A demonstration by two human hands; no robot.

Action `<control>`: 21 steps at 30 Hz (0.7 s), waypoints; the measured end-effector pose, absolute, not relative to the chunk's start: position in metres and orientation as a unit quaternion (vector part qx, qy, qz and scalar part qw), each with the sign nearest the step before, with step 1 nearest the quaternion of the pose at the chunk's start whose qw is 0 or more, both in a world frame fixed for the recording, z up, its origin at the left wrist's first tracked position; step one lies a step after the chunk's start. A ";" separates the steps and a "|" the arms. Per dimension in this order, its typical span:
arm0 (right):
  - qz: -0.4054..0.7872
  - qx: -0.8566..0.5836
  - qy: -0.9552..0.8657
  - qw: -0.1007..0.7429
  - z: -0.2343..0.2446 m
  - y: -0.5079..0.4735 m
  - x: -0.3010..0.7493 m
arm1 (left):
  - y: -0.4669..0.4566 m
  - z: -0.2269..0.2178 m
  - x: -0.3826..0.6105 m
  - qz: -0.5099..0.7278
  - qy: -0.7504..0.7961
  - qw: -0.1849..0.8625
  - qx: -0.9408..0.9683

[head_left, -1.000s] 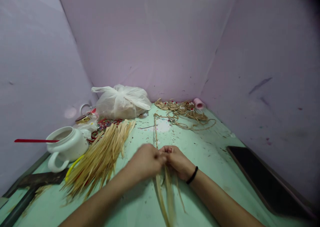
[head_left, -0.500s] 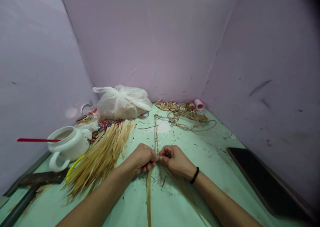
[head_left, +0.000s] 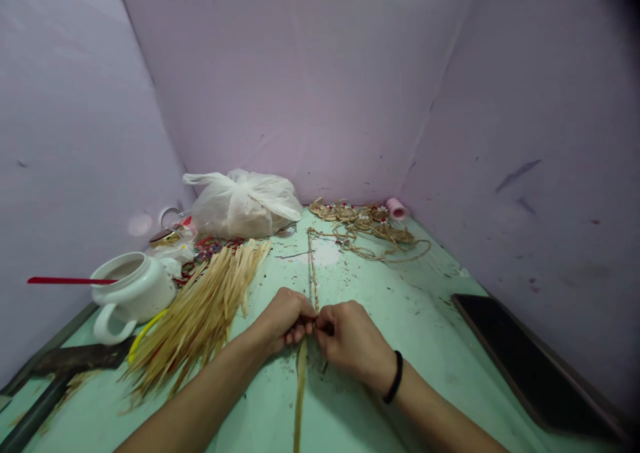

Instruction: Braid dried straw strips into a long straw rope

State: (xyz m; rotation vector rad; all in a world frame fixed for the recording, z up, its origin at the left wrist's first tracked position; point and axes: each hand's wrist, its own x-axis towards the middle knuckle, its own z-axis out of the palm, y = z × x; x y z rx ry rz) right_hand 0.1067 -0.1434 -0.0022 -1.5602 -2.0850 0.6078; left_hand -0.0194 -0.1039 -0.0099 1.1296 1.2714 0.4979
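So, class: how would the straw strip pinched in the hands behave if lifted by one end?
The strip is long, thin and flat, so it would probably droop and feel light. It likely bends without snapping: the left hand and right hand pinch it where it joins a plaited cord.

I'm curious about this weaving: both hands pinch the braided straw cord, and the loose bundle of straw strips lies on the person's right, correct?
Not quite. The head view shows the bundle of straw strips on the person's left, beside the white pot. The left hand and right hand do pinch the braided straw cord.
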 end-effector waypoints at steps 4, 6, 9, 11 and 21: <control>0.280 -0.534 -0.769 0.214 0.001 -0.139 0.114 | -0.102 -0.012 -0.020 0.209 0.532 0.625 0.532; 0.339 -0.527 -0.748 0.220 0.002 -0.133 0.122 | -0.102 -0.016 -0.019 0.214 0.533 0.607 0.549; 0.421 -0.548 -0.662 0.290 0.003 -0.122 0.134 | -0.102 -0.024 -0.017 0.226 0.525 0.552 0.607; 0.456 -0.569 -0.595 0.339 0.001 -0.115 0.138 | -0.102 -0.028 -0.017 0.220 0.509 0.527 0.644; 0.499 -0.598 -0.515 0.359 -0.020 -0.102 0.134 | -0.098 -0.036 -0.023 0.201 0.503 0.480 0.690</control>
